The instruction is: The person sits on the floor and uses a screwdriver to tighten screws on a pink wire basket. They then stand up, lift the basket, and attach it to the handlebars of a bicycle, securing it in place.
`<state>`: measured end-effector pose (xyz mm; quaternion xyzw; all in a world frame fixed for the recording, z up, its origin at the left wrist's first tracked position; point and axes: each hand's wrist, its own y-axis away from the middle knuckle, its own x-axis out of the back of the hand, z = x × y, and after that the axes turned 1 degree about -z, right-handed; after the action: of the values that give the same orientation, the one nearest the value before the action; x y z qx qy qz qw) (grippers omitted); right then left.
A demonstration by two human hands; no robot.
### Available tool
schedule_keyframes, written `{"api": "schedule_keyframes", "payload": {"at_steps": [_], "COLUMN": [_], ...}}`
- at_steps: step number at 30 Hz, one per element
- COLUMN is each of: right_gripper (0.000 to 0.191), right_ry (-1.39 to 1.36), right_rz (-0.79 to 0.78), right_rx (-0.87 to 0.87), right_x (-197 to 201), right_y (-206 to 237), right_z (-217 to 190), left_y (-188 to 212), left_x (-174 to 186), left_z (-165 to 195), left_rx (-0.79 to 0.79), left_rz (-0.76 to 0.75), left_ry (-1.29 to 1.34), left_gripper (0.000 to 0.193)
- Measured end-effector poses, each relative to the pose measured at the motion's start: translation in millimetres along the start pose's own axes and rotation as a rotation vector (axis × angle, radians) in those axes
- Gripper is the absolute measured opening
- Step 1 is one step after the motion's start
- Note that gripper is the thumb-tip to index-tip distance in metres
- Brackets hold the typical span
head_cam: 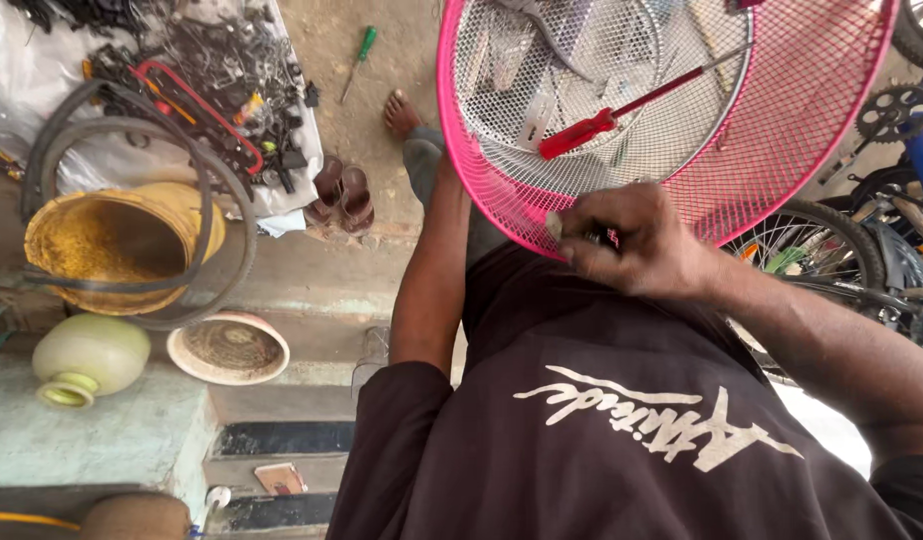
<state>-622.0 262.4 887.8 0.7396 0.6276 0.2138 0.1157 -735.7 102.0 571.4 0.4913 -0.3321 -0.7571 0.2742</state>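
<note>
A pink wire-mesh bicycle basket (782, 120) with a white mesh bottom is tilted up in front of my chest. Inside it lies a red-handled screwdriver (582, 132). My right hand (637, 240) is closed around a small black tool (609, 237) at the basket's near rim, thumb pressed against the pink edge. My left arm (432, 270) reaches forward under the basket's left side, and the basket hides the hand. I wear a dark shirt.
A bicycle (882, 240) with a spoked wheel and chainring stands at the right. On the left are a yellow bucket (112, 245) ringed by a black tyre, a pale pot (87, 355), a round woven lid (229, 347), sandals (342, 195), a green-handled screwdriver (360, 55) and a sheet of dark parts (202, 60).
</note>
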Motion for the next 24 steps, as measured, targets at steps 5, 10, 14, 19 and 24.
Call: {"api": "schedule_keyframes", "payload": {"at_steps": [5,10,14,19,24], "right_gripper": [0.009,0.013,0.011,0.017,0.016], "right_ry": [-0.162,0.111,-0.353,-0.957,-0.61], "right_rz": [0.138,0.206,0.22,0.086,-0.049], "right_rx": [-0.144,-0.325,-0.168,-0.011,0.106], "right_x": [29.9,41.2,36.3,37.0,51.8], "right_y": [1.7,-0.2,-4.5,-14.9,-23.3], "right_z": [16.6,27.1,21.9,4.3,-25.0], "left_y": [2.1,19.7,84.0,191.3,221.8], "left_x": [19.9,21.8,-15.6,-91.9,-123.1], "left_z": [6.6,25.0,59.1,101.1,133.8], "left_rx": [-0.046,-0.227,-0.599,-0.734,-0.757], "left_rz": [0.003,0.096,0.403,0.303,0.294], "left_ry": [-0.054,-0.21,-0.187,-0.187,-0.247], "left_gripper": [0.02,0.02,0.021,0.023,0.027]}}
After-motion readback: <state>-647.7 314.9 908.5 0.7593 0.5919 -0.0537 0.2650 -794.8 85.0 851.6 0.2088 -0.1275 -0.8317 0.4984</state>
